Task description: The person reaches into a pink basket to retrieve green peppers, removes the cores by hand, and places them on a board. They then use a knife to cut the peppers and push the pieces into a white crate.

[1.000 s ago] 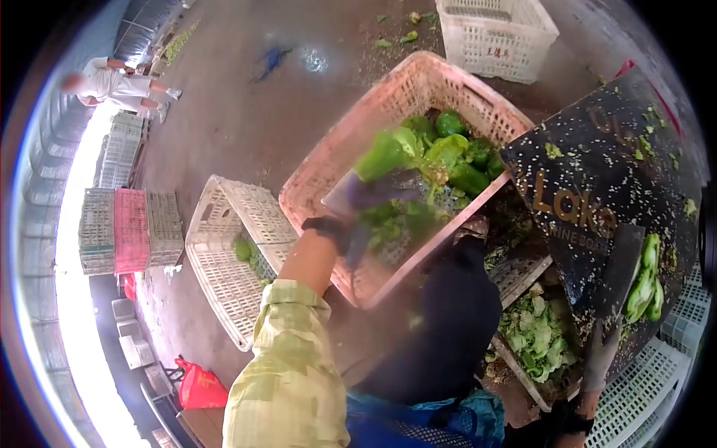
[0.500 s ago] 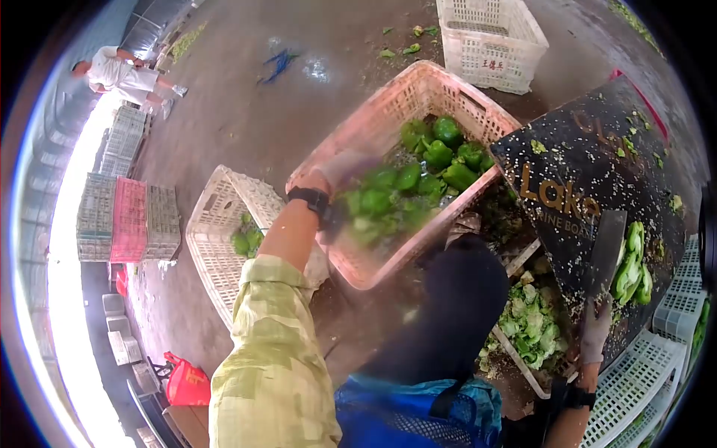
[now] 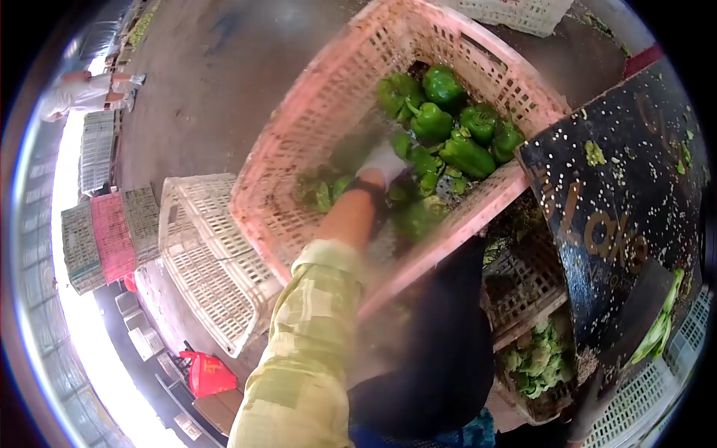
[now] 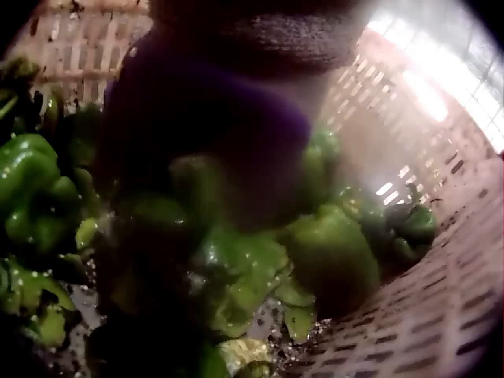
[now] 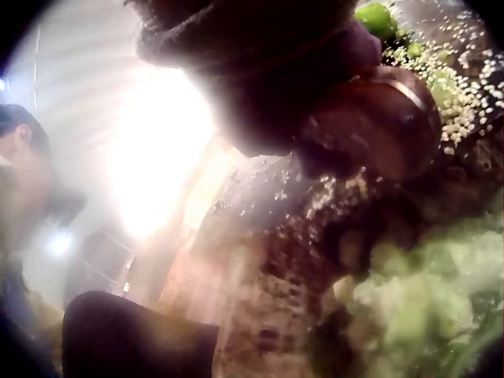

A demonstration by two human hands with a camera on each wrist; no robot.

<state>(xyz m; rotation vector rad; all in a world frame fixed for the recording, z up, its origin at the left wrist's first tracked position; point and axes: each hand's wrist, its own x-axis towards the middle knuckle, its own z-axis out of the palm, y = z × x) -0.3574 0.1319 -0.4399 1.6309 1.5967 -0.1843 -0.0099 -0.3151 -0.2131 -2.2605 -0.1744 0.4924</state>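
Observation:
My gloved left hand (image 3: 385,163) reaches into the pink crate (image 3: 258,175), among green bell peppers (image 3: 432,122). In the left wrist view dark, purple-tinged glove fingers (image 4: 268,134) cover part of a pepper; cannot tell whether they grip it. My gloved right hand (image 5: 260,79) holds the round-ended wooden handle (image 5: 378,126) of a knife. Its broad blade (image 3: 641,302) lies over the black board (image 3: 553,187), which is scattered with pale seeds. Beside the blade sits a cut green pepper (image 3: 663,325).
Below the board stands a crate with green trimmings (image 3: 541,358). A white crate (image 3: 213,254) leans left of the pink one, another white crate (image 3: 523,11) is at the back. Stacked crates (image 3: 112,231), a red bag (image 3: 209,373) and a person (image 3: 82,97) are at left.
My left hand has moved from the near left side of the pink crate rightward, further in among the peppers. The head view has shifted closer to the crate. The right hand still holds the knife.

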